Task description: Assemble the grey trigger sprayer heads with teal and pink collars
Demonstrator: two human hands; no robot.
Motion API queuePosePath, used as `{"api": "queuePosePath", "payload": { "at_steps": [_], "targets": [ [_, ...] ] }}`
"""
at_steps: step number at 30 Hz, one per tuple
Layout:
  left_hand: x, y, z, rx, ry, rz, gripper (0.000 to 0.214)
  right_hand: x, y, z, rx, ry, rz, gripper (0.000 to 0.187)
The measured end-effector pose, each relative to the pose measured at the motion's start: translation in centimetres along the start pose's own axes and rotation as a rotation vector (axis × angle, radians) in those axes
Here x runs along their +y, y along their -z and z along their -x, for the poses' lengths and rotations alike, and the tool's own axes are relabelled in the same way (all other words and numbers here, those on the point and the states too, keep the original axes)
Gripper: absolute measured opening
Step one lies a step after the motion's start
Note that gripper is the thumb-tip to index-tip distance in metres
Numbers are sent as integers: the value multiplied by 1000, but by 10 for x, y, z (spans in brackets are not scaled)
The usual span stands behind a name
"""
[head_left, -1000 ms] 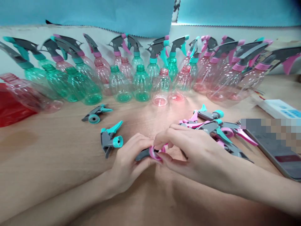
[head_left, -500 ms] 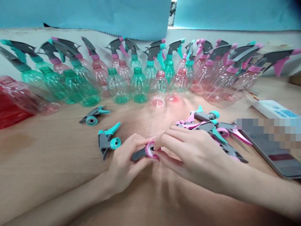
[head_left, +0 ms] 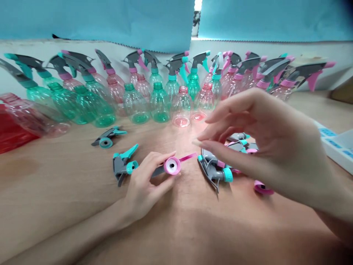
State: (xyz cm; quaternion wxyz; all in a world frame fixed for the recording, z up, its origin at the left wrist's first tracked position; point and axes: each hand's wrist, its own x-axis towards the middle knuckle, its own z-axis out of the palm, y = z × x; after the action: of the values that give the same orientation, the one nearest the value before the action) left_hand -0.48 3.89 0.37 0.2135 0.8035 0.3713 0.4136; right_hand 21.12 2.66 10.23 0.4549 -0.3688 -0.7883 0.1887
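Observation:
My left hand (head_left: pixel 150 184) is closed on a pink-and-grey spray trigger head (head_left: pixel 172 166). Its pink collar faces me, showing a white inner disc with a dark hole, and a pink lever sticks out to the right. Raised to the right, my right hand (head_left: pixel 264 143) is open, with a gap between thumb and fingers and nothing visible in it. Beneath and behind it lies a pile of trigger heads, partly hidden, with a teal-collared trigger head (head_left: pixel 213 171) at its near left. A second teal trigger head (head_left: pixel 124 165) lies just left of my left hand.
Another teal trigger head (head_left: pixel 107 138) lies farther back. Open bottles, among them a green bottle (head_left: pixel 160 105) and a pink bottle (head_left: pixel 181 108), stand ahead, with capped spray bottles behind. A red bag (head_left: pixel 13 129) is at far left, a white box (head_left: pixel 335 143) at right.
My right hand has left the pink collar and moved up and to the right. A teal-collared trigger head now lies farther left at the pile's edge. My left hand keeps its hold.

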Motion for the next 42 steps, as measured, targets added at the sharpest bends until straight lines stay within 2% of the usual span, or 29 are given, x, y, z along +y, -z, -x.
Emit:
{"api": "queuePosePath", "payload": {
  "at_steps": [5,10,12,13,16,18,20,24,28,31,35,39,42],
  "targets": [
    [4,-17,-17,47,55,17,26,0,9,-1,62,-35,2,19],
    [18,-48,-58,190,-75,0,24,-4,20,-5,116,-55,2,24],
    [26,-63,-75,179,-138,40,26,-8,27,-7,116,-70,6,27],
    [30,-69,-83,142,-167,67,24,-10,31,-8,112,-75,10,28],
    [40,-84,-95,-152,-251,50,21,-11,40,-10,92,-86,38,29],
    [45,-88,-96,-342,-282,-26,21,-7,44,-10,79,-80,67,24],
    [49,-89,-93,-432,-291,-105,28,-1,45,-9,57,-63,101,21],
    [55,-90,-88,-489,-312,-207,40,8,42,-10,-15,-21,159,17],
    [60,-95,-85,-549,-315,-204,36,6,40,-9,-59,-23,211,14],
    [61,-99,-83,-554,-322,-154,31,3,40,-7,-93,-15,262,13],
    [61,-98,-82,-490,-327,-146,24,4,38,-4,-148,-13,354,20],
    [64,-93,-77,-468,-294,-204,42,7,36,-3,-190,-8,412,25],
    [66,-81,-69,-487,-270,-253,54,9,33,-3,-207,-4,420,27]
  ]
}}
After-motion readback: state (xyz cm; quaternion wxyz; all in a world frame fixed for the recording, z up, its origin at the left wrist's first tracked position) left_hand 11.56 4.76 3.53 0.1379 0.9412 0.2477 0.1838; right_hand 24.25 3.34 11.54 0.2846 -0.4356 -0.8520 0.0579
